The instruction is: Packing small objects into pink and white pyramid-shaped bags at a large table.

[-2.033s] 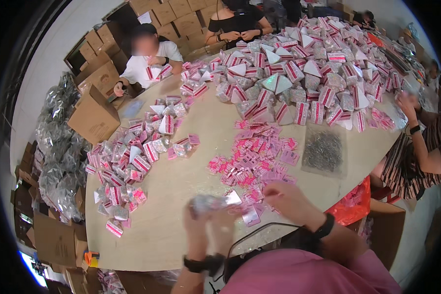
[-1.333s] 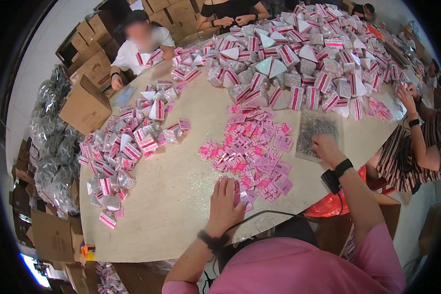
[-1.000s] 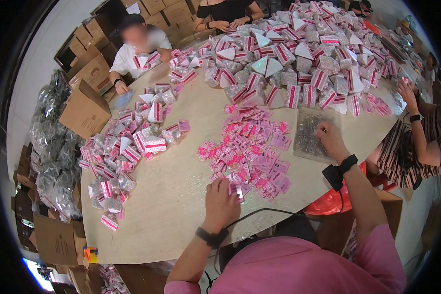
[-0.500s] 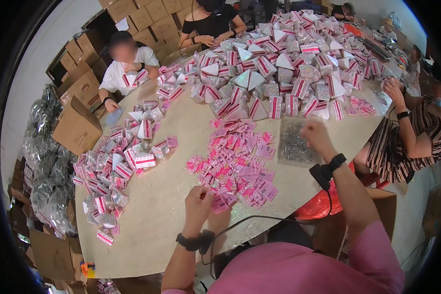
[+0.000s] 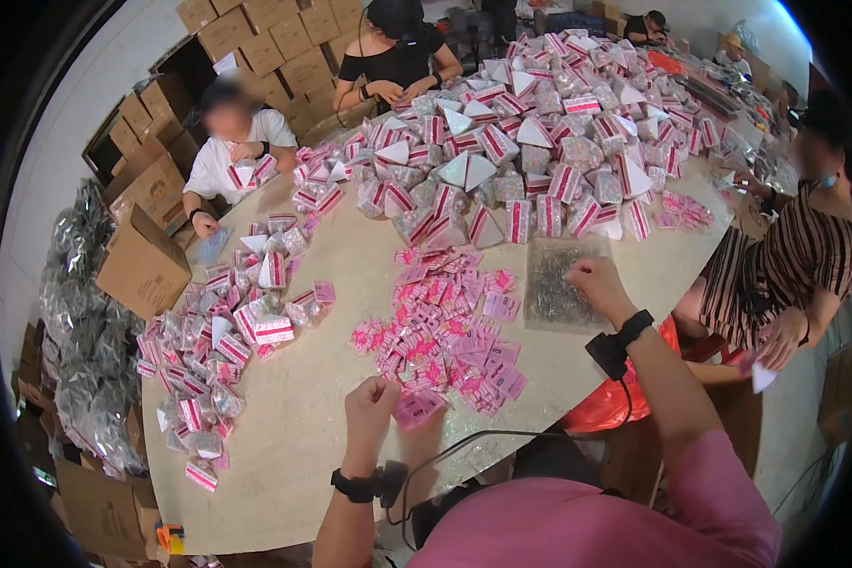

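Observation:
My left hand [image 5: 372, 415] is closed, fingers curled with thumb against them, just above the near edge of a pile of small pink printed cards [image 5: 445, 322]. Whatever it may hold is too small or hidden to make out. My right hand [image 5: 598, 284] hovers at the right part of a shallow clear tray [image 5: 532, 303] with many tiny metal pieces, perhaps pins. Its fingertips are pinched together, and anything between them is too small to see. Each wrist wears a black strap with a small box, and a black cable runs between them.
A large heap of clear packets with red-striped labels [image 5: 540, 142] covers the far table [image 5: 303, 407]. A smaller packet heap [image 5: 208, 369] lies left. Co-workers sit around the table. Cartons [image 5: 142, 270] and bagged silvery goods [image 5: 85, 322] stand left; a red plastic bag [image 5: 625, 388] hangs near my right arm.
The whole view has shifted slightly. Both my hands stay closed and have come slightly nearer. The co-worker at the right has lowered one hand, with a whitish triangular piece, beside the table.

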A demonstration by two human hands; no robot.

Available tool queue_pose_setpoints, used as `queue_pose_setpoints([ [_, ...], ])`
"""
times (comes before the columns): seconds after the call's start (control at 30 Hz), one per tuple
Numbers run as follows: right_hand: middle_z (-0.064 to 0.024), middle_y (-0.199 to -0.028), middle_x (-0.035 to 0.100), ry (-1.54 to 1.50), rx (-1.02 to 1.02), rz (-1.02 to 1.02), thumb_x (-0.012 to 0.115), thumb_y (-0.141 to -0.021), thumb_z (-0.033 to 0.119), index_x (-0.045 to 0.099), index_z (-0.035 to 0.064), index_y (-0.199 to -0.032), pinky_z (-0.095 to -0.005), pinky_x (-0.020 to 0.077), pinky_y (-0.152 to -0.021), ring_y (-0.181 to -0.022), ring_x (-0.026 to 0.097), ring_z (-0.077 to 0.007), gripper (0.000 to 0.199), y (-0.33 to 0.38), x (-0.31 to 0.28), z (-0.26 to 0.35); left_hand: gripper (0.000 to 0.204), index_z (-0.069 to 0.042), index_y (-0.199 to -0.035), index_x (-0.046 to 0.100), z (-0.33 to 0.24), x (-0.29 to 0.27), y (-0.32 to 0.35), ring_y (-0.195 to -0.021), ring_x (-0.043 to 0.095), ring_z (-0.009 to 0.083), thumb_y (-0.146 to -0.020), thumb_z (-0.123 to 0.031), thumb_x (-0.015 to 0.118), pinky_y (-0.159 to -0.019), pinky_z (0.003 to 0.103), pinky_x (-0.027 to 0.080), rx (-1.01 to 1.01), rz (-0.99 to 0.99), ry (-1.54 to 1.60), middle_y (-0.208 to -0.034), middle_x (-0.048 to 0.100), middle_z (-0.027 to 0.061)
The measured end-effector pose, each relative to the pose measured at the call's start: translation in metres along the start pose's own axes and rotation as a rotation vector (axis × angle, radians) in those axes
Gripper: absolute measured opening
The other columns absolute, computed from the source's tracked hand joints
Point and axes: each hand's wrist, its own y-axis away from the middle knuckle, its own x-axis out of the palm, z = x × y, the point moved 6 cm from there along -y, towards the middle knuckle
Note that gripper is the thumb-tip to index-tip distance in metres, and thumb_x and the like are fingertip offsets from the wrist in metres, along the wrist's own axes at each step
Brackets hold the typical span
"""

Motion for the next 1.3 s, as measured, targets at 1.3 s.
queue_pose_setpoints([
  [1.3,-0.0095,-0.08,0.061,-0.94,0.198,0.479,0.056,-0.085,-0.002,0.054,0.0011,-0.096,-0.0258,0.0516,-0.055,-0.063,0.061,-0.0146,0.012,0.136,0.148,0.133,0.015,0.001,-0.094,0.059,-0.039,0.035,0.028,-0.072,0.058,0.0153,-0.091,-0.012,0.053,-0.066,0.026,0.046,-0.133,0.121,0.586,-0.079,0.062,0.0084],
])
